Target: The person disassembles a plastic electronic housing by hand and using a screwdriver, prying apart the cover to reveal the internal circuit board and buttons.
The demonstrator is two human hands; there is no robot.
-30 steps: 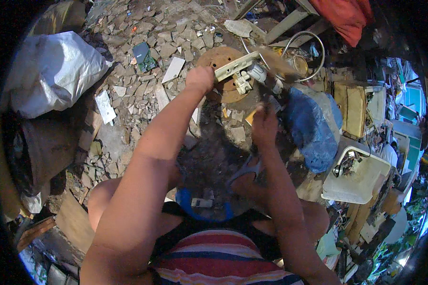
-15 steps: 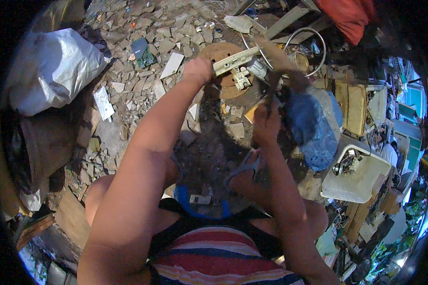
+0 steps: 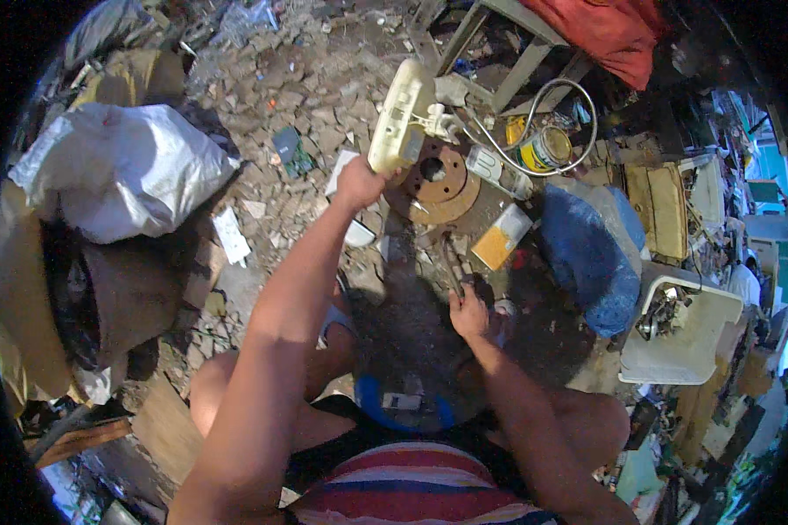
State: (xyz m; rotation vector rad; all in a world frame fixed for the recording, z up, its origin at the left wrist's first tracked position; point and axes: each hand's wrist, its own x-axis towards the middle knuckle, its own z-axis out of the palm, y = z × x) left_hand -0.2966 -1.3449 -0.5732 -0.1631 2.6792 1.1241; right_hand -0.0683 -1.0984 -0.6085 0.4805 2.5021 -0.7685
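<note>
My left hand (image 3: 362,184) is closed round the lower end of a long cream plastic part (image 3: 397,122). That part tilts upright, with a pale plastic fitting (image 3: 439,122) projecting from its right side. Below and right of it a rusty brake disc (image 3: 453,203) lies flat on the ground. My right hand (image 3: 470,313) grips a hammer (image 3: 454,267) by its slim brown handle, low and nearer to me than the disc; its head is hard to make out. A grey-white plastic piece (image 3: 496,171) lies against the disc's right side.
An orange-and-white box (image 3: 503,237) and a blue bag (image 3: 587,254) lie to the right. Behind them stand a yellow tin (image 3: 546,149) and a bent metal tube (image 3: 594,114). A white tub (image 3: 674,354) holds metal bits. Broken tile pieces and a white sack (image 3: 131,175) lie left.
My right hand has come down and nearer to me with the hammer, which was raised and blurred. My left hand has tilted the cream part from slanting across the disc to upright, lifting it away.
</note>
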